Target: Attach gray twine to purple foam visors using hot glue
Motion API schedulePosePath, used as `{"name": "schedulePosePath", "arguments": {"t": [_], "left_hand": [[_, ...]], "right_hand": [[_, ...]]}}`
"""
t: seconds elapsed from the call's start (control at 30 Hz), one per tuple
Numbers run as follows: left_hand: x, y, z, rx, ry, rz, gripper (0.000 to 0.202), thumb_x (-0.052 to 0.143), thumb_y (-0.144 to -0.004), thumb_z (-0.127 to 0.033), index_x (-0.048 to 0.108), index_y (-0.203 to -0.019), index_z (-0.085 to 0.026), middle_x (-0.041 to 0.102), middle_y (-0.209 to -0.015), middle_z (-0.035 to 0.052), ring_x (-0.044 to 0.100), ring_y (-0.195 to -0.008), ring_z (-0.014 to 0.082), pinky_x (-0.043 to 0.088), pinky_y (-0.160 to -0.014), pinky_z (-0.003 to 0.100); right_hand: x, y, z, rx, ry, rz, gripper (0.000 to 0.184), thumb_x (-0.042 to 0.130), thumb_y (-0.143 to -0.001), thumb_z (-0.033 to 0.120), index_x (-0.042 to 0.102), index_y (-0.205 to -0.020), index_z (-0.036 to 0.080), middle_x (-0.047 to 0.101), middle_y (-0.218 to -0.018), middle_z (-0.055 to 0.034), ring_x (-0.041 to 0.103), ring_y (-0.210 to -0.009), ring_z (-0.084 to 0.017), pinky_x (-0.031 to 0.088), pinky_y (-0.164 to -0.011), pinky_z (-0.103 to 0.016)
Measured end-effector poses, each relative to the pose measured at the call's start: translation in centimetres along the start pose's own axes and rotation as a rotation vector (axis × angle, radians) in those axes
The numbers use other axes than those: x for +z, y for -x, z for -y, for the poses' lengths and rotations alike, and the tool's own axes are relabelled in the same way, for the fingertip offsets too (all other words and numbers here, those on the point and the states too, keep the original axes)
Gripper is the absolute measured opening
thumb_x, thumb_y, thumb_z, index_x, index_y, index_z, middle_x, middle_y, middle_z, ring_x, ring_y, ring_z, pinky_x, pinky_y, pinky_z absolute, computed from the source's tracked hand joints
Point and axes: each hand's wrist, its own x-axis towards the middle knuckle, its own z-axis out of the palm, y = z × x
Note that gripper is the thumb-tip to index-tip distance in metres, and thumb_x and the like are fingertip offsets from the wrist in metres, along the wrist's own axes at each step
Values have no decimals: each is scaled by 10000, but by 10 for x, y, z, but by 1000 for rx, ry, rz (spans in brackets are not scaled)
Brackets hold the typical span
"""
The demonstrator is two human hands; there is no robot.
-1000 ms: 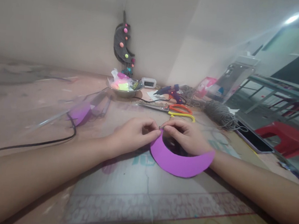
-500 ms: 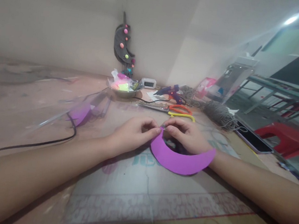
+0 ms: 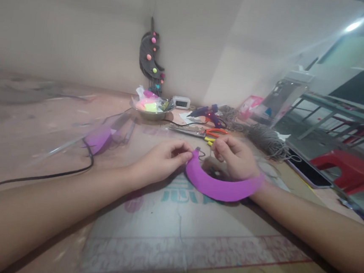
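A purple crescent of foam sheet [image 3: 219,186] lies on the cardboard mat [image 3: 168,224] in front of me. My left hand [image 3: 163,160] pinches the crescent's left tip, fingers closed. My right hand [image 3: 235,158] sits just behind the crescent with its fingers curled together in a pinch, slightly blurred; a thin dark thread runs from it toward the tip. What the right fingers hold is too small to name.
Orange and yellow scissors [image 3: 215,135], a blue glue gun [image 3: 206,112], a metal bowl of bright bits [image 3: 152,107], a small clock [image 3: 181,102] and a heap of grey yarn [image 3: 266,139] lie behind. A black cable [image 3: 70,171] and purple scrap [image 3: 98,138] lie left; a phone [image 3: 308,169] right.
My right hand has lifted away from the crescent's tip and pulled back to the right. The crescent has tilted flatter. The left hand stays pinched on the tip.
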Motion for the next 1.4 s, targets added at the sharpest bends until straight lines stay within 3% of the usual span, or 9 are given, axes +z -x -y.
{"name": "schedulePosePath", "arguments": {"t": [0.1,0.23,0.3,0.4,0.63,0.8,0.93,1.13,1.4], "left_hand": [[-1,-2,-1,30,17,-24,135,522,-906,-268,606,-895,-162,627,-847,21,573,-794,143,463,-746,274],[-3,-3,-2,92,-65,-77,117,543,-885,-243,614,-831,-167,608,-854,30,562,-831,159,458,-783,298],[-4,-3,-3,105,-77,-88,113,549,-880,-239,618,-825,-168,599,-857,30,562,-850,165,458,-798,302],[-4,-2,-2,114,-75,-72,118,555,-881,-249,630,-840,-168,594,-867,29,565,-866,166,455,-807,296],[-2,-3,2,48,-79,16,159,527,-891,-275,648,-904,-174,652,-884,26,591,-852,163,461,-780,282],[1,-4,3,-50,9,9,138,550,-851,-244,618,-939,-163,676,-937,41,617,-853,160,480,-766,279],[2,-2,1,-99,-34,37,217,588,-854,-361,636,-939,-167,679,-906,38,607,-797,161,465,-695,270],[1,1,-1,-99,-64,62,258,577,-867,-407,641,-809,-164,618,-730,-6,539,-669,125,401,-614,243],[1,-1,-4,-105,-118,-10,193,560,-850,-334,611,-773,-165,588,-707,-12,521,-665,125,395,-615,249]], "right_hand": [[2,2,5,75,-51,113,286,616,-864,478,582,-859,194,520,-641,35,492,-553,-107,409,-535,-248],[5,3,9,13,-16,366,396,599,-879,457,605,-1174,193,654,-947,-57,579,-746,-149,476,-664,-289],[5,3,9,-17,18,456,387,605,-872,472,635,-1131,187,657,-989,-70,585,-824,-173,478,-715,-305],[6,3,8,24,30,541,349,648,-840,481,647,-1011,177,624,-859,-33,561,-772,-160,461,-684,-285],[8,3,9,118,-85,503,246,665,-821,414,564,-790,192,567,-745,17,517,-664,-110,442,-632,-243],[8,2,8,203,-122,319,331,674,-791,487,507,-800,201,534,-691,28,470,-585,-101,369,-520,-227],[8,1,8,202,-148,247,359,656,-806,509,458,-775,211,448,-634,63,382,-522,-80,297,-460,-214],[11,4,8,115,-99,293,321,632,-842,465,463,-778,200,433,-675,57,387,-566,-82,320,-497,-218],[11,6,9,135,-99,350,258,638,-836,422,531,-840,187,522,-724,26,476,-614,-99,385,-551,-230]]}}
